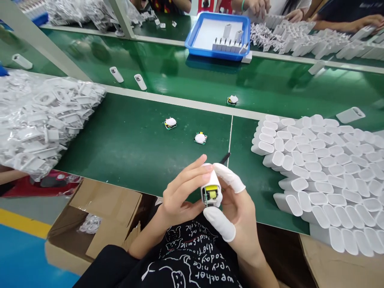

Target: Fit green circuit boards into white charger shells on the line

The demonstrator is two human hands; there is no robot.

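The left hand [181, 192] and right hand [241, 214] are clamping a white casing [213, 179] between them, a circuit board [211, 193] showing in its open end. Beyond the hands, two loose boards [200, 138] are lying on the worktop [129, 136]; to the hands' right, white shells [320, 165] are standing.
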